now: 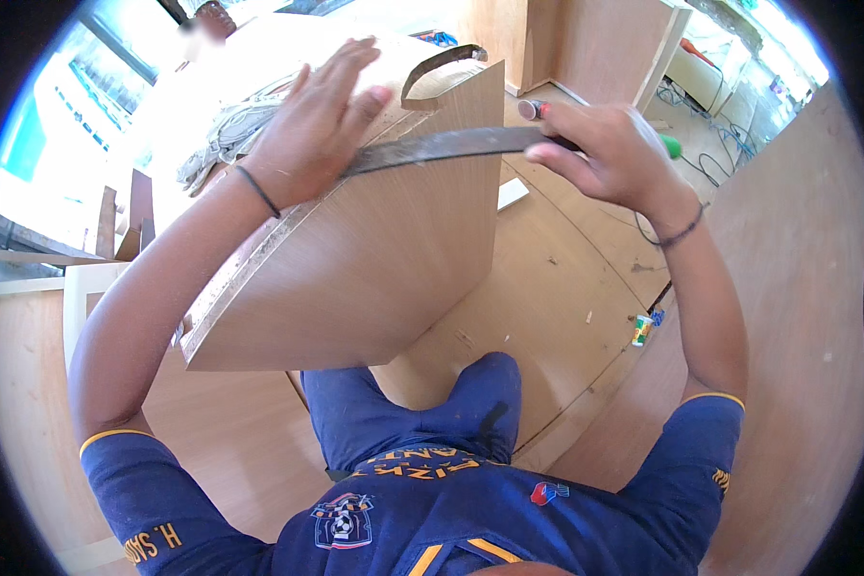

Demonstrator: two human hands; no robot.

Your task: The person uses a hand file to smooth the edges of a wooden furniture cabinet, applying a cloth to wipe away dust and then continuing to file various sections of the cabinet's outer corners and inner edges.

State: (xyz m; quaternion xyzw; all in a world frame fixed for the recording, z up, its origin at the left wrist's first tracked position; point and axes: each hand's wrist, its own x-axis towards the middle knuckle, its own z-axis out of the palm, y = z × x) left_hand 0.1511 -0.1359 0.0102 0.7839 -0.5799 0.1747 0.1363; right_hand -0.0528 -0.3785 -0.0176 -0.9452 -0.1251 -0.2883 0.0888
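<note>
My right hand [605, 154] grips the end of a long, dark flat file [442, 149]; a green handle end [671, 146] pokes out behind the fist. The file's other end meets the palm side of my left hand [322, 125], whose fingers are stretched out, not wrapped round it. The file lies across the upper edge of a wood-grain laminated board [384, 259] in front of me. That board has a rough, pale chipboard edge and a curved, dark-lined cutout [437, 72] at its far corner. Just past my right fingers shows a red cylindrical thing [533, 109], its kind unclear.
A crumpled grey cloth [226, 134] lies beyond the board at left. Cabinet panels [595, 48] stand at the back. Cables [730, 144] trail on the floor at far right. A small green-yellow packet [641, 330] and a white strip [512, 193] lie on the brown floor sheet [538, 278].
</note>
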